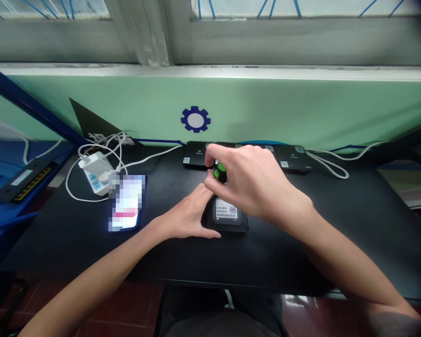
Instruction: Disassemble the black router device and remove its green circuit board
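Note:
A solid-state drive (226, 213) with a white printed label lies on a slightly larger black base (235, 228) on the desk. My left hand (187, 213) braces this pair from the left, thumb along the near edge and fingers at the far side, partly hidden by my other hand. Above the drive, my right hand (254, 175) is closed around a green-and-black screwdriver (220, 172). Only its rounded handle end shows between thumb and forefinger; the shaft and tip are hidden.
Flat black boxes (293, 159) line the back of the black desk (182, 262). To the left lie a lit phone (128, 203), a white power strip (97, 173) and tangled white cables (87, 199). A green panel (143, 107) rises behind.

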Motion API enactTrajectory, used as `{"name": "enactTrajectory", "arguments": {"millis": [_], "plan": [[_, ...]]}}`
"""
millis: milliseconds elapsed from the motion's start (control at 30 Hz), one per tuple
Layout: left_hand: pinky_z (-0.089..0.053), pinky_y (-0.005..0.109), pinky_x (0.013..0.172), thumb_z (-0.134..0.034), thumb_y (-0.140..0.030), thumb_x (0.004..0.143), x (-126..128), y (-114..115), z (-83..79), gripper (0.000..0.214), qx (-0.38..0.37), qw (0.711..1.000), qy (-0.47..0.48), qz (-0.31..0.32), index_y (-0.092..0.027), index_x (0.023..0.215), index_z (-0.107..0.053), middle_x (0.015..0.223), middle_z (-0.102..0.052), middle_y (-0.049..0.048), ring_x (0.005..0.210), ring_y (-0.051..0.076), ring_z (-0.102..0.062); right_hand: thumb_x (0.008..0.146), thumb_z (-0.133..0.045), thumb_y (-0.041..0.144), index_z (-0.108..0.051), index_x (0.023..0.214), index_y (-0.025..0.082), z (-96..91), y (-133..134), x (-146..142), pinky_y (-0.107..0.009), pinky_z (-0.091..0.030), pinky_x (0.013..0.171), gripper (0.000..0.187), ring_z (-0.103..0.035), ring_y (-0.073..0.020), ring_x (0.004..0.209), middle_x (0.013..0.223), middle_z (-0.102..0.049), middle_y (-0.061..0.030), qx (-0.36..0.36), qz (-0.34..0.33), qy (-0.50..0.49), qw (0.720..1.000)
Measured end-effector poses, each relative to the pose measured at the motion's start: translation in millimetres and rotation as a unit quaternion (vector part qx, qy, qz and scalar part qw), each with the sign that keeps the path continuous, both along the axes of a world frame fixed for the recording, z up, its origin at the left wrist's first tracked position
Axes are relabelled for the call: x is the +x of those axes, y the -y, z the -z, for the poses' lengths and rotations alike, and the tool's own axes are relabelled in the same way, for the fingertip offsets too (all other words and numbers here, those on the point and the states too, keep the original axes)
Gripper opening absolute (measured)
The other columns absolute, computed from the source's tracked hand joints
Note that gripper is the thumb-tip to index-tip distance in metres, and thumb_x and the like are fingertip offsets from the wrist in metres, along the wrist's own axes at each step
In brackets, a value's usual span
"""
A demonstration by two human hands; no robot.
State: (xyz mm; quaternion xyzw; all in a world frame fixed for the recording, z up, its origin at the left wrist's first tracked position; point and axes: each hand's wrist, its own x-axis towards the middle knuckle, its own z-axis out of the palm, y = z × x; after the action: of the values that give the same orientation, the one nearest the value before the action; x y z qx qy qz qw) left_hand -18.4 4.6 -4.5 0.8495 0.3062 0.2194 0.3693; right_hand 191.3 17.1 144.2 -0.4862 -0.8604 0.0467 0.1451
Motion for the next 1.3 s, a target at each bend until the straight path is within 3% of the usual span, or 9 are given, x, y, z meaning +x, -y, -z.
{"name": "enactTrajectory", "arguments": {"millis": [67,167,300,533,733,1033,1200,1300], "plan": [[-0.046,0.076,0.133,-0.103,-0.062,0.082,0.1,0.1,-0.8,0.131,-0.003,1.000,-0.003,0.000,-0.033,0.185,-0.026,0.186,-0.039,0.0195,0.170,0.053,-0.040,0.105,-0.062,0.035,-0.073,0.104,0.025,0.4,0.7,-0.7,-0.034,-0.026,0.066,0.015,-0.053,-0.0183,0.066,0.072,-0.066,0.0013,0.004,0.005,0.000,1.000],[-0.042,0.078,0.136,-0.103,-0.062,0.082,0.3,0.2,-1.4,0.133,-0.005,1.000,-0.001,-0.003,-0.033,0.186,-0.025,0.189,-0.035,0.0190,0.175,0.055,-0.032,0.115,-0.056,0.057,-0.071,0.098,0.024,1.0,1.9,-2.9,-0.034,-0.025,0.068,0.040,-0.055,-0.0189,0.066,0.072,-0.067,-0.0007,0.022,0.028,0.010,0.999],[-0.040,0.081,0.135,-0.103,-0.062,0.081,0.5,0.1,-0.7,0.135,-0.007,1.000,0.004,-0.004,-0.035,0.187,-0.023,0.190,-0.032,0.0192,0.176,0.057,-0.027,0.115,-0.053,0.075,-0.069,0.089,0.023,1.7,2.1,-5.3,-0.034,-0.026,0.068,0.060,-0.053,-0.0181,0.063,0.069,-0.067,-0.0013,0.027,0.045,0.017,0.998],[-0.046,0.078,0.132,-0.103,-0.063,0.081,-0.5,-0.1,1.3,0.129,-0.005,1.000,-0.008,-0.004,-0.034,0.183,-0.029,0.183,-0.043,0.0190,0.168,0.053,-0.042,0.112,-0.059,0.044,-0.074,0.105,0.026,1.1,2.0,-2.9,-0.034,-0.026,0.066,0.024,-0.058,-0.0199,0.067,0.074,-0.068,-0.0005,0.002,0.026,0.013,1.000],[-0.046,0.078,0.130,-0.103,-0.062,0.081,-0.8,0.4,1.9,0.129,-0.017,1.000,-0.009,-0.009,-0.033,0.183,-0.030,0.178,-0.049,0.0198,0.161,0.053,-0.051,0.110,-0.056,0.033,-0.071,0.120,0.026,-1.5,3.6,-1.3,-0.034,-0.028,0.067,0.019,-0.059,-0.0204,0.068,0.075,-0.068,0.0008,-0.013,0.008,0.002,1.000],[-0.048,0.075,0.131,-0.103,-0.062,0.082,-0.4,1.2,1.4,0.136,0.003,1.000,-0.015,-0.007,-0.035,0.186,-0.020,0.187,-0.037,0.0193,0.168,0.053,-0.043,0.104,-0.060,0.030,-0.068,0.116,0.025,-2.4,1.0,0.5,-0.034,-0.027,0.066,0.015,-0.057,-0.0197,0.067,0.075,-0.067,0.0012,-0.023,0.006,0.001,1.000],[-0.045,0.078,0.133,-0.102,-0.065,0.082,-0.4,1.0,0.9,0.136,-0.004,1.000,-0.006,-0.007,-0.035,0.187,-0.021,0.189,-0.035,0.0190,0.173,0.055,-0.034,0.113,-0.058,0.039,-0.067,0.123,0.024,-0.9,1.6,-3.3,-0.034,-0.027,0.066,0.020,-0.060,-0.0208,0.069,0.078,-0.070,0.0008,-0.014,0.002,-0.001,1.000],[-0.042,0.079,0.135,-0.102,-0.067,0.081,-0.9,0.9,1.0,0.135,-0.009,1.000,-0.005,-0.009,-0.034,0.186,-0.023,0.187,-0.038,0.0207,0.174,0.056,-0.032,0.120,-0.053,0.053,-0.066,0.120,0.023,-0.2,1.9,-7.6,-0.034,-0.026,0.065,0.032,-0.062,-0.0213,0.069,0.082,-0.073,-0.0010,-0.003,0.008,0.009,1.000]]}}
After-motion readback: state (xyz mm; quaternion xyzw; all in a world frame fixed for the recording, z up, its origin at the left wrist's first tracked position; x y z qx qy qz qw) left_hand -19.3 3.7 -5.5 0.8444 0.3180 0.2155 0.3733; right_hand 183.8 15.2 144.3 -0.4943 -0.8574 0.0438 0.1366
